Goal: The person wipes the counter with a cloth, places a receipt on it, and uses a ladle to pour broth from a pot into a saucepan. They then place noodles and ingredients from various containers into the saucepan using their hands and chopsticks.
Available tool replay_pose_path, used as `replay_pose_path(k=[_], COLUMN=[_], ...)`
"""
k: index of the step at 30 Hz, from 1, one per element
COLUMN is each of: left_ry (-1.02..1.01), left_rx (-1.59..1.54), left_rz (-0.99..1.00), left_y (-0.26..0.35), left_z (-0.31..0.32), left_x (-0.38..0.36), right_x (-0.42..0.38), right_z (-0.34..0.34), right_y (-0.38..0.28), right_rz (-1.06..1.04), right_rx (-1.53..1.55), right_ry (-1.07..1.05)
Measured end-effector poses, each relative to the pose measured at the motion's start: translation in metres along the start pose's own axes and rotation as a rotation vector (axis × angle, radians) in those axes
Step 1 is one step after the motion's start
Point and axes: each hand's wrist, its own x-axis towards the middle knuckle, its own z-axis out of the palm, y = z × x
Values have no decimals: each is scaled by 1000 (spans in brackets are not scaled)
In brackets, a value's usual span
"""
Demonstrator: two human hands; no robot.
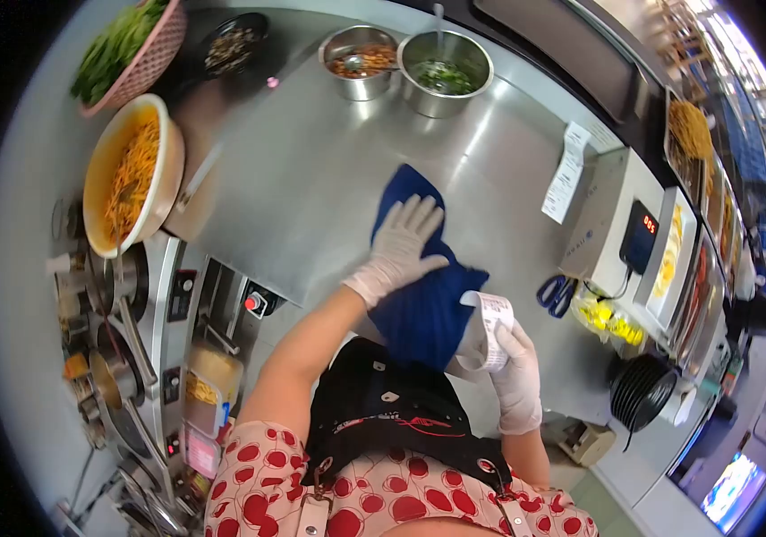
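Note:
My left hand (404, 243), in a thin white glove, lies flat with fingers spread on a dark blue cloth (428, 313). The cloth is rumpled on the steel counter (276, 179) and reaches back to my black apron (383, 394). Closer to the counter's front, my gloved right hand (515, 367) is closed around a curling printed receipt (494, 327). Part of the paper is hidden by the fingers.
Two steel pots of food, one with chopped greens (446, 79), stand at the back. A bowl of shredded orange food (132, 174) is at the left. Right of the cloth are scissors (556, 295), another receipt (567, 172) and black stacked bowls (642, 394).

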Motion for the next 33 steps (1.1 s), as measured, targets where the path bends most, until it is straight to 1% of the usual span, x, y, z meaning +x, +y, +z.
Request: replay_pose_path(k=[1, 2, 4, 5, 7, 10, 11, 13, 14, 15, 16, 17, 18, 20, 22, 23, 25, 26, 27, 28, 29, 30, 32, 33], left_ry=[30, 43, 53, 54, 41, 81, 106, 65, 90, 108, 206, 304, 476, 690, 808, 850, 948, 949, 969, 986, 980, 960, 945, 940], left_rx=[50, 58, 183, 161, 52, 47, 63, 67, -3, 4, -104, -210, -222, -242, -255, -239, -361, -364, -419, -477, -486, -371, -132, -145], left_rz=[-75, -98, -61, -60, -98, -142, -173, -213, -197, -218, -285, -345, -382, -559, -687, -685, -787, -799, -864, -928, -938, -864, -736, -746], left_y=[-11, -16, -24, -23, -25, -18, -22, -31, -42, -52, -63, -74, -89, -115, -143, -162, -175, -181, -185, -190, -196, -204, -218, -222], left_z=[-3, 1, 7, 7, 10, -14, -16, -32, -45, -58, -72, -91, -104, -128, -143, -143, -152, -155, -158, -158, -157, -155, -154, -153], left_x=[-3, -10, -21, -26, -33, -35, -34, -32, -34, -42, -55, -67, -82, -122, -165, -187, -219, -228, -236, -242, -245, -245, -236, -230], right_x=[7, 11, 19, 23, 24, 32, 32, 33, 34, 36, 43, 46, 48, 49, 54, 60, 90, 108, 131, 157, 173, 178, 185, 189], right_z=[7, 15, 32, 42, 59, 74, 79, 101, 114, 127, 141, 162, 184, 234, 282, 304, 335, 345, 351, 352, 351, 352, 350, 347], right_y=[-1, -5, -6, -5, -7, 0, 3, 14, 19, 24, 34, 40, 47, 57, 73, 82, 109, 126, 146, 167, 182, 191, 209, 214], right_rz=[14, 59, 77, 87, 91, 90, 78, 78, 76, 72, 13, 15, -13, -41, -108, -150, -112, -77, -65, -27, 11, 18, -188, -179], right_rx=[-40, -95, -136, -163, -212, -247, -259, -283, -282, -282, -318, -327, -353, -419, -451, -453, -500, -543, -552, -689, -825, -831, -963, -974], right_ry=[-45, -124, -211, -273, -280, -330, -344, -389, -431, -470, -501, -518, -578, -700, -775, -805, -822, -834, -832, -814, -791, -780, -632, -623])
